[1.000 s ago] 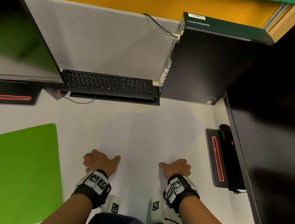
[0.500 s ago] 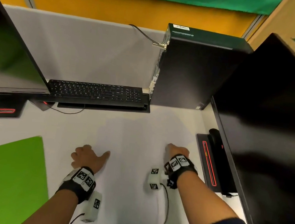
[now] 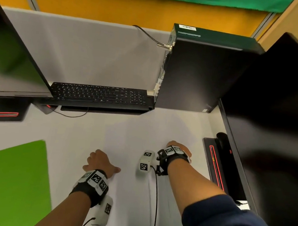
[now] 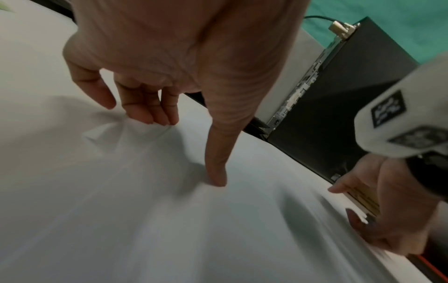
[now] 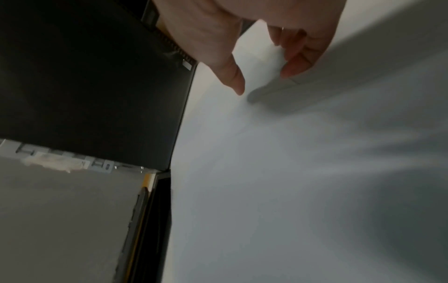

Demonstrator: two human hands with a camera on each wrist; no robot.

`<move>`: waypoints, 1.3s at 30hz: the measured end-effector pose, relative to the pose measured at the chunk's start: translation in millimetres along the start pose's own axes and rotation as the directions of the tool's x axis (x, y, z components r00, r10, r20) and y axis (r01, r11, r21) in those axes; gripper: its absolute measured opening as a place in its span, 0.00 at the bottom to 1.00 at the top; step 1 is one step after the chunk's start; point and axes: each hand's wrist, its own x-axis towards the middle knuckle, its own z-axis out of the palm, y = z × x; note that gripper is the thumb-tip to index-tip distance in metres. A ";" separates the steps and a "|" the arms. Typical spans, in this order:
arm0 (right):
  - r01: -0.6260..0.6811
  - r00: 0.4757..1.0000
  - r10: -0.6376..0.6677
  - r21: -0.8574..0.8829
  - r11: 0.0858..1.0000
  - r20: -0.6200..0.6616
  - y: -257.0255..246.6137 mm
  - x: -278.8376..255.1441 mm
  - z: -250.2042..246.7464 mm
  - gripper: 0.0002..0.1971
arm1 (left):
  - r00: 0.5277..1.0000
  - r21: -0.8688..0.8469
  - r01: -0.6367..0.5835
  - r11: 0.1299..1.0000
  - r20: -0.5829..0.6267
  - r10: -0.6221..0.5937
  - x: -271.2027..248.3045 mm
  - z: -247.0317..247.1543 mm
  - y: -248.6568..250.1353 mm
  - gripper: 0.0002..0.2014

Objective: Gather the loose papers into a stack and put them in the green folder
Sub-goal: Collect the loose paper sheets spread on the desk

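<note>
White papers (image 3: 133, 139) lie loose on the white desk and are hard to tell apart from it. The green folder (image 3: 5, 179) lies flat at the lower left. My left hand (image 3: 100, 163) rests on the papers; in the left wrist view its bent fingertips (image 4: 150, 118) bunch a sheet (image 4: 109, 134) while the thumb (image 4: 218, 178) presses down. My right hand (image 3: 179, 150) is farther forward and to the right. Its fingertips (image 5: 288, 74) touch a sheet's edge (image 5: 303, 82), with the thumb (image 5: 238, 90) spread apart above the paper.
A black keyboard (image 3: 100, 93) and a computer tower (image 3: 196, 71) stand at the back. A monitor (image 3: 6, 57) leans in at the left, and another monitor (image 3: 275, 119) with its base (image 3: 217, 164) lines the right side.
My right hand has reached forward and to the right, to the papers' right edge near the monitor base. The left hand has stayed on the papers, and the view has tilted upward.
</note>
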 end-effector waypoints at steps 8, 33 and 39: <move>-0.200 0.980 0.154 0.585 0.786 0.128 -13.0 26.4 5.6 0.29 | 0.999 -0.006 -0.027 1.000 -0.044 0.027 2.1 7.1 -1.0 0.46; 0.729 0.685 -0.169 0.668 0.150 -0.709 23.5 -95.3 -87.6 0.07 | 0.992 -0.122 -0.125 0.985 -0.027 0.123 -5.7 5.2 -7.2 0.46; 0.482 0.720 -0.491 0.863 -0.153 -0.490 53.6 -146.6 -115.9 0.10 | 0.990 -0.369 -0.144 0.918 -0.062 0.130 0.0 -12.8 -25.1 0.19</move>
